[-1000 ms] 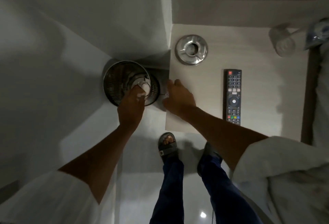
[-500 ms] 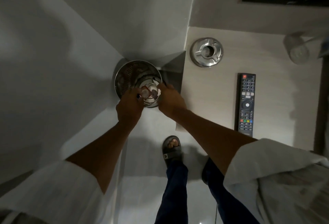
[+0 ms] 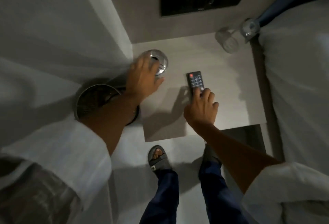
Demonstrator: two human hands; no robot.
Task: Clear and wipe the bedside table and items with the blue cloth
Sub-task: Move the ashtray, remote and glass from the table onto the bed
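Hands on the bedside table (image 3: pixel 229 88): left hand (image 3: pixel 142 79) fingers spread over ashtray (image 3: pixel 161 59), right hand (image 3: pixel 202 107) fingers curled on remote (image 3: pixel 195 80); no legible writing.

The pale wood-grain desk (image 3: pixel 222 84) carries a shiny round metal ashtray (image 3: pixel 161 59) near its back left corner. A black remote (image 3: pixel 195 80) lies flat mid-desk, and an upturned clear glass (image 3: pixel 227 40) stands at the back right.

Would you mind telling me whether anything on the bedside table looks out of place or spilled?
Nothing stands out: the metal ashtray, remote and drinking glass sit on the bedside table with no visible spill. The blue cloth isn't visible.
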